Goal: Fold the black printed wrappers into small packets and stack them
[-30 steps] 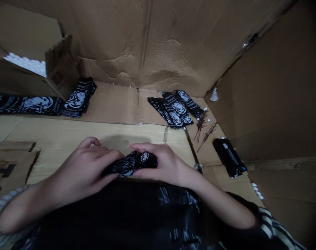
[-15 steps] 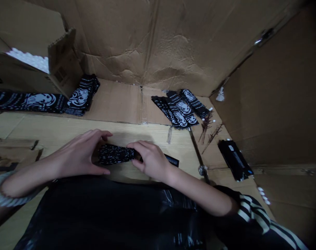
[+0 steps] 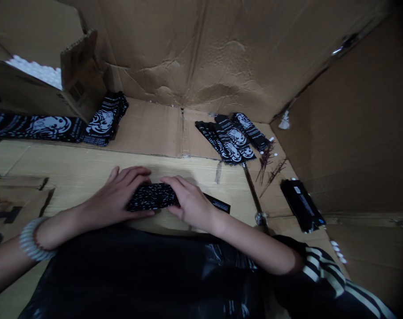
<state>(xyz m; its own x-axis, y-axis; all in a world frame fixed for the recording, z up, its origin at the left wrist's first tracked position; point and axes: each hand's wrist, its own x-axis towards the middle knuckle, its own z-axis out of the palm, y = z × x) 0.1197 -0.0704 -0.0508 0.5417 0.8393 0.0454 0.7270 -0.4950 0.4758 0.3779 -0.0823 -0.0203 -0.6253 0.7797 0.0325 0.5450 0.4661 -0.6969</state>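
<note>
Between my two hands a stack of black printed packets stands on edge on the pale tabletop. My left hand is wrapped round its left end, fingers along the far side and thumb along the near side. My right hand grips the right end with thumb and fingers. A single dark card or packet sticks out past my right hand, partly hidden by it. A coiled pale band circles my left wrist.
An open cardboard box with white round-ended pieces stands back left, black packets beside it. More packets, brown sticks and a black bundle lie right. Cardboard walls rise behind; black plastic covers the front.
My left hand has moved right and closed round the stack's left end; before, it was spread around that end. My right hand keeps its grip. The view has shifted slightly.
</note>
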